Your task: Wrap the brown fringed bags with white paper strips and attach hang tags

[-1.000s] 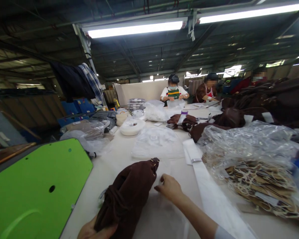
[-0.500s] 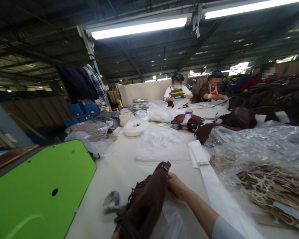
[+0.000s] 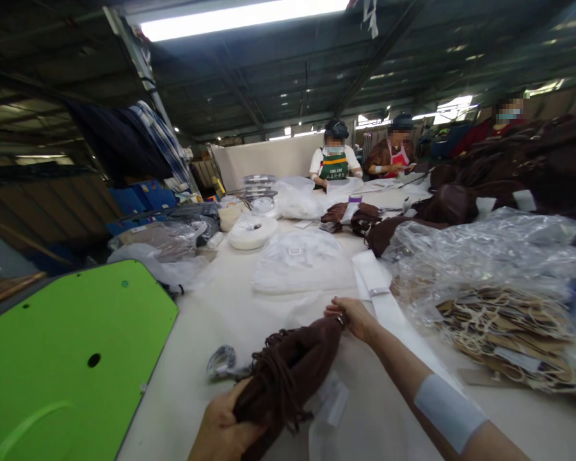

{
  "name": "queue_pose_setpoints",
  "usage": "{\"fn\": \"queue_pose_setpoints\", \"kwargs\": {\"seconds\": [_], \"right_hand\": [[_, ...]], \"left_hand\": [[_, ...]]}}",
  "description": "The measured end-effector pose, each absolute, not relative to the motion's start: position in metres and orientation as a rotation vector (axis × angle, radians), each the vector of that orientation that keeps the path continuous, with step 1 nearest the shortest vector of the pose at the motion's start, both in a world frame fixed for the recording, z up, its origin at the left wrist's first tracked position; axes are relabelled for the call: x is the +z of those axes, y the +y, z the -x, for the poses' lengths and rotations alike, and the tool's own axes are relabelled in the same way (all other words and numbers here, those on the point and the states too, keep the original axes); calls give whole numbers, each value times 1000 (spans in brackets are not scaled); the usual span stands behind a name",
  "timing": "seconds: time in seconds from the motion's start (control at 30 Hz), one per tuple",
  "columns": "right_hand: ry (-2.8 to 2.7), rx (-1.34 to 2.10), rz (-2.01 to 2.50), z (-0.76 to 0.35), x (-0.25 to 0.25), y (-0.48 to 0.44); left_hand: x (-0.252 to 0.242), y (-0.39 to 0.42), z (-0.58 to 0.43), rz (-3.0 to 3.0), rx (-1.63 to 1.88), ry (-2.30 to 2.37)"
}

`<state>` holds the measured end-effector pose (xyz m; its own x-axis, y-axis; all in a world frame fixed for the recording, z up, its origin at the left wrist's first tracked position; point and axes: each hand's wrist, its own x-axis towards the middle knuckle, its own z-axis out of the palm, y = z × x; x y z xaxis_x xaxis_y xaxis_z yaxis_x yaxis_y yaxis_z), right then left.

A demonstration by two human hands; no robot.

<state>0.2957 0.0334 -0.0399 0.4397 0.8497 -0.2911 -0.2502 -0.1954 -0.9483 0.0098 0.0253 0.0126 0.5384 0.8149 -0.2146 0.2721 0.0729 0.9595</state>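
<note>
Brown bundle (image 3: 302,365) held over the near middle of the surface (image 3: 192,346), tilted, far end up to the right, fringe-like strands hanging off it. Left hand (image 3: 228,416) wrapped round the near end, thumb on top. Right hand (image 3: 352,318) closed on the far end by a metal fitting; exact finger contact partly hidden. Small roll (image 3: 221,363) just left of the bundle, clear wrap partly under it. Green board (image 3: 72,384) at left. Beyond the bundle: clear bags (image 3: 300,266), flat, then white roll (image 3: 244,239). White strip (image 3: 415,339) right of the right hand, runs toward the viewer. Further right, tags (image 3: 509,330) with pale cords, crumpled plastic (image 3: 489,250) behind. Co-workers (image 3: 336,168) at the far end, one in a green apron.
</note>
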Motion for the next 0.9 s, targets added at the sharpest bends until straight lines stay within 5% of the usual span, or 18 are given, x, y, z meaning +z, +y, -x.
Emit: {"fn": "queue_pose_setpoints", "kwargs": {"seconds": [0.17,0.37,0.9], "right_hand": [[-738,710,1593,-269,-41,-46],[-1890,502,1665,-203,-51,-97],[-1283,560,1666,-179,-83,-107]], "left_hand": [[36,29,-28,-1417,412,1085],[56,29,-48,-1521,302,980],[56,29,-49,-1766,294,999]]}}
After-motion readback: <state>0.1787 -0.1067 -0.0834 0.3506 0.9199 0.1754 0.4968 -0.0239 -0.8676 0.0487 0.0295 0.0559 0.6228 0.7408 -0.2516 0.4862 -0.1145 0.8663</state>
